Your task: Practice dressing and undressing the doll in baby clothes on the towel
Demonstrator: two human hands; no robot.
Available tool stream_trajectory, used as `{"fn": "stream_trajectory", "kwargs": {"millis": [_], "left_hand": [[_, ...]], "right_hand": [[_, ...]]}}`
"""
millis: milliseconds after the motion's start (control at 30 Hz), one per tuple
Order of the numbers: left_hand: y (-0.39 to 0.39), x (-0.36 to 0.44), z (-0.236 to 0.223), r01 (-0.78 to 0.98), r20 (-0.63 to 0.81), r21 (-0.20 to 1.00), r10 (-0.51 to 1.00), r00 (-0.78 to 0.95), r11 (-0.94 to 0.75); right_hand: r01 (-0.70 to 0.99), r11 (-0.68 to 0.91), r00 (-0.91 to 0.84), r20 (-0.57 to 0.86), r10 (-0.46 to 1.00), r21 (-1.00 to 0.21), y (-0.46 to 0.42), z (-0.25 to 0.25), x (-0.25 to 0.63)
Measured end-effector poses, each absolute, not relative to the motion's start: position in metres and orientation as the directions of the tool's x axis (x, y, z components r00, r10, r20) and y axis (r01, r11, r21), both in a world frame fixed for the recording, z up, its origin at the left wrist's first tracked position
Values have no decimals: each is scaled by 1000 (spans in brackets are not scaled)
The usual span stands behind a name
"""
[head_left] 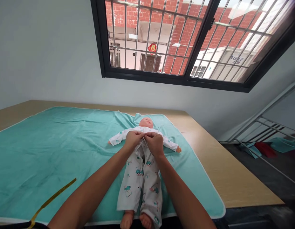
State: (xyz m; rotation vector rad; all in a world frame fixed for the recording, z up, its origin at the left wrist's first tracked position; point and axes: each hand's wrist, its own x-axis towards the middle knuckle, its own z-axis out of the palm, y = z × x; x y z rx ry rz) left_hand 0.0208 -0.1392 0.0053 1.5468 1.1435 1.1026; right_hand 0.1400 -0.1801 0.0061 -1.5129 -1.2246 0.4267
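2 hands [133, 139] [155, 143] together, fingertips [141, 135] pinching doll's [146, 122] white clothing [132, 181], forearms [97, 181] spread

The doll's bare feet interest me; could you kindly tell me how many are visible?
2: one foot below the clothed leg on the picture's left, the other foot below the right one. None seems hidden.

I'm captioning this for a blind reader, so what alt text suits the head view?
A person's left hand and right hand pinch the printed white clothes of a doll lying face up, arms spread, on a teal blanket. The blanket covers part of a wood-coloured table below a barred window.
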Motion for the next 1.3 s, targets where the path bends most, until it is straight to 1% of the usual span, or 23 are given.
{"fn": "stream_trajectory", "kwargs": {"millis": [133,300,400,533,600,667,733,800,867,967,1033,1067,1167,1200,1233,1300], "left_hand": [[-140,21,6,257,165,944,972,169,-205],[-141,26,6,274,195,933,968,160,-233],[-143,27,6,265,210,932,964,161,-247],[-145,26,7,224,201,944,960,196,-244],[-146,24,8,203,188,952,959,212,-231],[-146,22,9,199,188,952,957,219,-233],[-146,21,10,249,201,934,954,224,-255],[-144,19,9,336,215,898,949,233,-286],[-142,19,7,398,218,866,944,247,-304],[-139,20,5,426,219,847,939,264,-317],[-138,21,4,442,216,837,937,275,-323],[-137,22,3,451,215,831,936,279,-326],[-136,24,3,479,224,809,932,284,-340],[-135,25,3,488,228,802,932,282,-344],[-135,25,3,499,234,794,932,277,-347],[-137,25,2,535,261,764,931,254,-360]], "right_hand": [[515,102,403,345,848,-851,-180,5,138],[533,112,382,357,852,-839,-174,2,138],[509,104,359,320,877,-855,-171,3,141],[394,88,301,218,928,-915,-168,8,146],[389,77,276,196,941,-918,-168,8,148],[480,115,269,270,924,-870,-169,6,148],[614,187,254,416,873,-767,-170,0,146],[720,246,211,542,814,-649,-170,-7,144],[767,272,179,602,778,-580,-170,-14,143],[780,284,169,624,762,-558,-171,-18,142],[753,285,192,612,767,-593,-171,-17,143],[724,282,210,590,780,-630,-172,-15,143],[605,223,249,448,859,-764,-168,-8,147],[582,187,245,390,888,-791,-165,-5,149],[578,148,235,337,912,-803,-162,-1,152],[614,77,218,262,940,-785,-156,5,157]]}}
